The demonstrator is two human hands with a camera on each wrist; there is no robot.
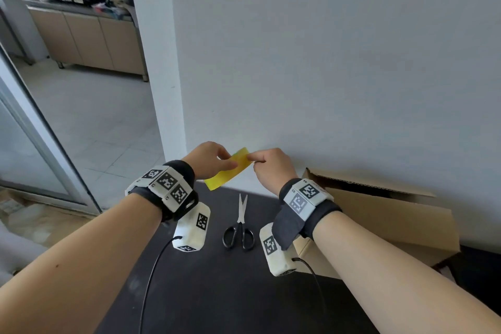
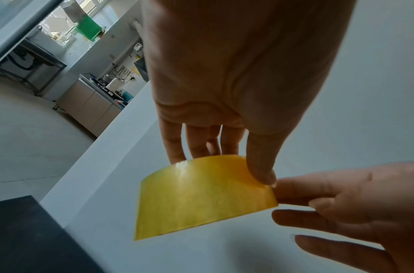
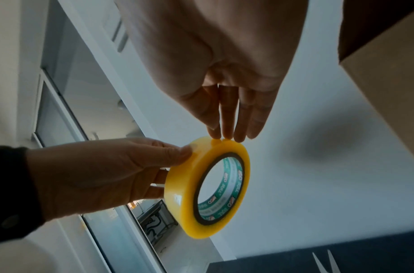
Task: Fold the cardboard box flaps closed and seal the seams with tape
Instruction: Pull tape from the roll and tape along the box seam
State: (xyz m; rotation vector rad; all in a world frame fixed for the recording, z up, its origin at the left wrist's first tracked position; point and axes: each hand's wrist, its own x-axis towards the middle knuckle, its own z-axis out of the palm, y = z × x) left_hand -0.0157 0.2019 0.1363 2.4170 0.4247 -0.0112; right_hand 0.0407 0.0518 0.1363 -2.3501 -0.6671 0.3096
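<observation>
A yellow tape roll (image 1: pixel 230 171) with a green-printed core is held in the air over the far edge of the dark table (image 1: pixel 217 293). My left hand (image 1: pixel 217 160) grips it, thumb on the outer face and fingers behind, as the left wrist view shows on the tape roll (image 2: pixel 201 197). My right hand (image 1: pixel 257 161) meets the roll from the right. In the right wrist view its straight fingertips (image 3: pixel 224 133) touch the top of the tape roll (image 3: pixel 208 188). The cardboard box (image 1: pixel 379 214) lies on the table at the right, its flaps standing open.
Black-handled scissors (image 1: pixel 238 225) lie on the table between my wrists, blades pointing to the wall. A white wall (image 1: pixel 325 62) rises right behind the table. At left the floor opens toward a cabinet (image 1: pixel 86 40) with clutter on top.
</observation>
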